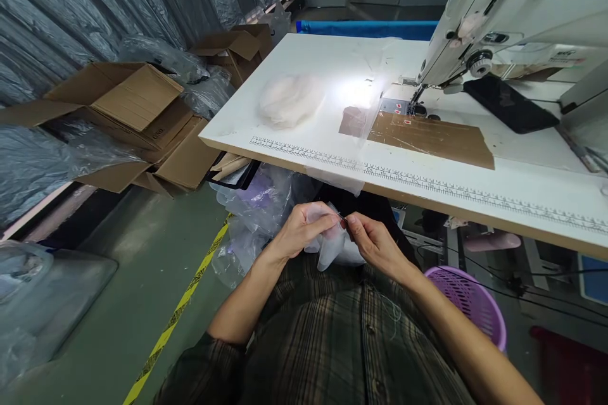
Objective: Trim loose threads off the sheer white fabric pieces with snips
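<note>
Just below the table's front edge, over my lap, I hold a piece of thin, sheer white fabric [332, 248]. My left hand [306, 228] is closed on it, thumb and fingers pinching its upper edge, while the lower part hangs loose in folds. Close by on the right, my right hand [377, 242] is closed in a pinch on a thin dark tool [344, 218]. The tip of this tool reaches the fabric beside my left fingertips; its exact kind is too small to make out.
A sewing machine [475, 25] stands on the white table [304, 57], with a round pale fluffy pile [291, 100], brown cardboard [437, 139] and a black phone-like slab [510, 103]. Open cardboard boxes [137, 95] are at left. A purple basket [494, 323] sits below right.
</note>
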Action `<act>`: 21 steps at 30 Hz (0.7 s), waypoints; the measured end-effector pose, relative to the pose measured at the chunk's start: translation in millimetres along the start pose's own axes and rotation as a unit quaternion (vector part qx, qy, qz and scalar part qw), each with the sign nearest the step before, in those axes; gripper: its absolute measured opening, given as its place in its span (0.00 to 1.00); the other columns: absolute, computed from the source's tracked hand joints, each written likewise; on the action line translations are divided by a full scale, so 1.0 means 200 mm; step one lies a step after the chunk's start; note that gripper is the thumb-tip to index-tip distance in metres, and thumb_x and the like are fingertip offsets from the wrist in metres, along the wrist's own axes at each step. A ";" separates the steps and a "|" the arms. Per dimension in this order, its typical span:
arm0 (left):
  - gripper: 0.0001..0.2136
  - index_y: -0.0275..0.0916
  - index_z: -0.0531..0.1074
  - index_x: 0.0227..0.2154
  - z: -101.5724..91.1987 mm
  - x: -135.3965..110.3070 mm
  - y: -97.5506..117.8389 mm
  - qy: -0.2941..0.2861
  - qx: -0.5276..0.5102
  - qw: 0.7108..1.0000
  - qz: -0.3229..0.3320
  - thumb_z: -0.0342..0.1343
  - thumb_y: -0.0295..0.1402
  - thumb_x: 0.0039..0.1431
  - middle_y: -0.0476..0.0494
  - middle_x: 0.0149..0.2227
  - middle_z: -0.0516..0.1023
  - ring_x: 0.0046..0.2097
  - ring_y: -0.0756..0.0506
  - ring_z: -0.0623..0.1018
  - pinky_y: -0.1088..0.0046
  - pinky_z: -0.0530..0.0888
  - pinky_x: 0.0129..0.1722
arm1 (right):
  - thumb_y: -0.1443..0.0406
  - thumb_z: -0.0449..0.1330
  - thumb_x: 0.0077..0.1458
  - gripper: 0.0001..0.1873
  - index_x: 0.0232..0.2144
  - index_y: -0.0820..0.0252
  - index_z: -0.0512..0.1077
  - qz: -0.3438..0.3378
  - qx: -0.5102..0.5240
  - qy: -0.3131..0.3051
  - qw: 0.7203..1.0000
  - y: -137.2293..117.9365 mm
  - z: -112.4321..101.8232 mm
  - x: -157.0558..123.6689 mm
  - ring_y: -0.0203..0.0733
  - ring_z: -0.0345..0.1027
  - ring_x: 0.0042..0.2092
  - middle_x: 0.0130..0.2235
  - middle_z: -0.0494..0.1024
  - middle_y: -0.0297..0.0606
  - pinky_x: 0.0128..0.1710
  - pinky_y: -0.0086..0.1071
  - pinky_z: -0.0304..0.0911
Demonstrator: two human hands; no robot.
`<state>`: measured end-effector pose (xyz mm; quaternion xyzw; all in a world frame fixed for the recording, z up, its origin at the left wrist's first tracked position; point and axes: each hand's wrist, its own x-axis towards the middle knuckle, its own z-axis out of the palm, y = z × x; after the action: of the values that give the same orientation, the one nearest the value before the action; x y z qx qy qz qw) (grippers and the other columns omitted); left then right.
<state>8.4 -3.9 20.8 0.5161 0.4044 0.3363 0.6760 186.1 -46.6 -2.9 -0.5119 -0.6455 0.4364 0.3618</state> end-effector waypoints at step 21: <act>0.12 0.35 0.77 0.31 0.02 0.07 -0.19 0.047 0.010 0.999 -0.009 0.62 0.40 0.53 0.44 0.29 0.78 0.32 0.47 0.75 0.73 0.71 0.34 | 0.50 0.59 0.57 0.19 0.28 0.57 0.61 0.037 0.050 -0.048 0.997 0.14 0.02 -0.06 0.33 0.55 0.26 0.25 0.61 0.28 0.24 0.27 0.54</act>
<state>20.6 -2.0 -17.5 0.5027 0.4437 0.3498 0.6542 195.2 -57.3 -31.0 -0.4954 -0.6202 0.5053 0.3387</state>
